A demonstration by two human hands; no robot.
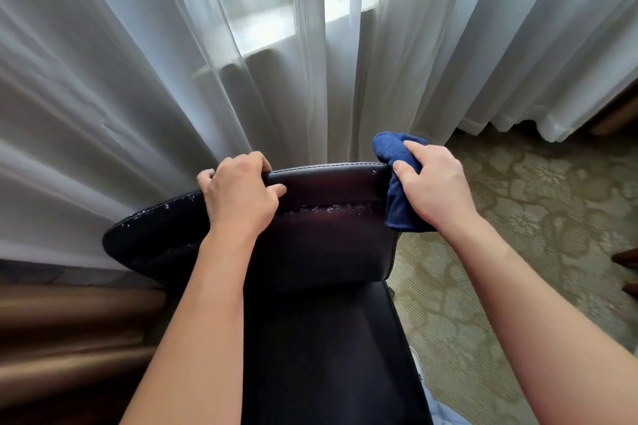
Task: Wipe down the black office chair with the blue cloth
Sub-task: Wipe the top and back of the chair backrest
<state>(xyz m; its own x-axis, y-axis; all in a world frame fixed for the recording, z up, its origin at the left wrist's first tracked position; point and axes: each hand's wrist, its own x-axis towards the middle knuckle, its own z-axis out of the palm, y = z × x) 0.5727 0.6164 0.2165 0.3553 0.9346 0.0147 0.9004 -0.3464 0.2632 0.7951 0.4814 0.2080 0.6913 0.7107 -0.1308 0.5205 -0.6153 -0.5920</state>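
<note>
Blue cloth [397, 183] bunched in R hand [431, 183] grip; L hand [238, 193] clamps chair [328, 217] top.

We see long white curtains [138, 79] hanging over a bright window [262, 10], and a carpet [518, 235] with leafy shapes.

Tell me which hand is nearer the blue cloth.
Right. The right hand grips the blue cloth at the right corner of the chair back's top edge; the left hand grips that edge further left, apart from the cloth.
</note>
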